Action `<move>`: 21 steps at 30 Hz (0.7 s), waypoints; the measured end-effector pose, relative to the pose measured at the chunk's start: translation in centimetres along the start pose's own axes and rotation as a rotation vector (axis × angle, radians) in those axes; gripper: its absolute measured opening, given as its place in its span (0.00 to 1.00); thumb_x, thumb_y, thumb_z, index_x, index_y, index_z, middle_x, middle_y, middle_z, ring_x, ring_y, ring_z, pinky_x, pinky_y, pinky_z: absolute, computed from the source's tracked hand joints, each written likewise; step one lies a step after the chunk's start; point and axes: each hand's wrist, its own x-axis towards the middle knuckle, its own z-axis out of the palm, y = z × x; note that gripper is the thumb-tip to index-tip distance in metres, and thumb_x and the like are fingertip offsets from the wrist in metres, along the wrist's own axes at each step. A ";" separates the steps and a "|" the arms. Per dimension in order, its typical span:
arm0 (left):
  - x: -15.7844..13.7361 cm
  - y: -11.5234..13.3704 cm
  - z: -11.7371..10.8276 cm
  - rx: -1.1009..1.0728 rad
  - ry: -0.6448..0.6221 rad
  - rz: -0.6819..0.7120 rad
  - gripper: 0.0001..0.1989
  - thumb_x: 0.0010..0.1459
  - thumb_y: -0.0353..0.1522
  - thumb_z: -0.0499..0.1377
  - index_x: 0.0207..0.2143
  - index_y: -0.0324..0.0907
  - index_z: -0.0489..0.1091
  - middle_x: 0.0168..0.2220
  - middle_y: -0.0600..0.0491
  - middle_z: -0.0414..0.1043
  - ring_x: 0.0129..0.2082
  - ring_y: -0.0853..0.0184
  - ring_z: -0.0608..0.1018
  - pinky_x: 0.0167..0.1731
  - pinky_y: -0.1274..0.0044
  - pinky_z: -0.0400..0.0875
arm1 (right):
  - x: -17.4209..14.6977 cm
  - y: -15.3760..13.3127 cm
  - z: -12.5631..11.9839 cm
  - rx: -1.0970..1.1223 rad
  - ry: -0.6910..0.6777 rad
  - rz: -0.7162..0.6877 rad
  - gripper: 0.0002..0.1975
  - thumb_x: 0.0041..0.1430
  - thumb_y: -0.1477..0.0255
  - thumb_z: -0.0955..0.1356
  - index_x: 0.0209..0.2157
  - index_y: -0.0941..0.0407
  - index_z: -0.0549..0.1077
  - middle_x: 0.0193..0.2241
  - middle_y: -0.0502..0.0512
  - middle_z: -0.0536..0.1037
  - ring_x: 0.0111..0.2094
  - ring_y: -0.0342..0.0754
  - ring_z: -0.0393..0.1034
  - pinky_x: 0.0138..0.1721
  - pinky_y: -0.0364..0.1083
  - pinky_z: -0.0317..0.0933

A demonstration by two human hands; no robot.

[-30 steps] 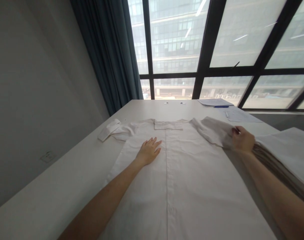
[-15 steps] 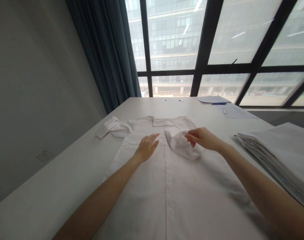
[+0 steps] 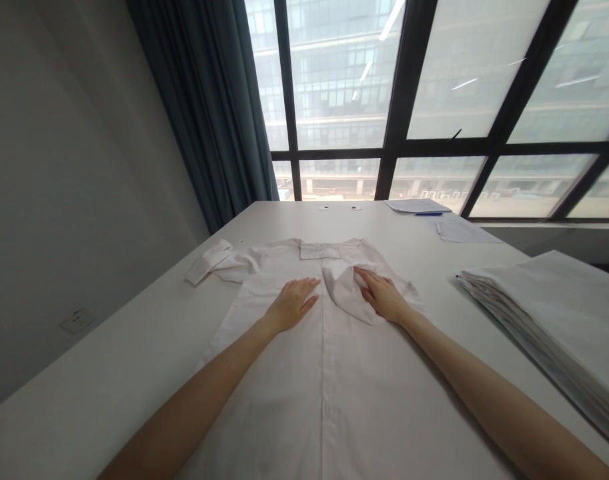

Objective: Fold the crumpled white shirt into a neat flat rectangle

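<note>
The white shirt (image 3: 371,393) lies on the table (image 3: 134,360), collar (image 3: 320,251) at twelve o'clock. Left hand (image 3: 291,304) rests on it, palm down, fingers extended, gripping nothing; right hand (image 3: 383,295) lies spread over the inward-folded sleeve (image 3: 343,290) at one o'clock. Cloth stack (image 3: 559,313) at three o'clock.

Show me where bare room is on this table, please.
The white table is bare between the grey wall and white cloth garment, and beyond its collar. Crowded: far right, white papers; nearer right, folded white fabric stack.
</note>
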 end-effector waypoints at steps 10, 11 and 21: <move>5.7 4.5 0.6 -0.145 0.098 -0.293 0.19 0.64 0.45 0.52 0.49 0.42 0.68 0.52 0.47 0.72 0.53 0.61 0.73 0.52 0.71 0.66 | -0.1 0.0 0.2 0.016 0.015 -0.128 0.35 0.60 0.77 0.58 0.69 0.53 0.47 0.68 0.60 0.50 0.65 0.52 0.53 0.59 0.55 0.54; 6.4 5.1 0.6 -0.159 0.128 -0.340 0.18 0.63 0.45 0.53 0.47 0.42 0.69 0.49 0.46 0.73 0.51 0.60 0.74 0.50 0.71 0.67 | 0.0 0.1 0.3 0.020 0.023 -0.122 0.34 0.60 0.77 0.58 0.68 0.54 0.49 0.68 0.61 0.52 0.65 0.52 0.54 0.58 0.55 0.56; 6.5 5.0 0.7 -0.505 0.327 -0.539 0.07 0.56 0.28 0.58 0.26 0.42 0.64 0.31 0.53 0.70 0.36 0.65 0.73 0.41 0.75 0.64 | -0.1 0.9 1.0 0.076 0.149 -0.070 0.22 0.59 0.80 0.60 0.55 0.55 0.66 0.55 0.61 0.69 0.49 0.51 0.71 0.52 0.50 0.64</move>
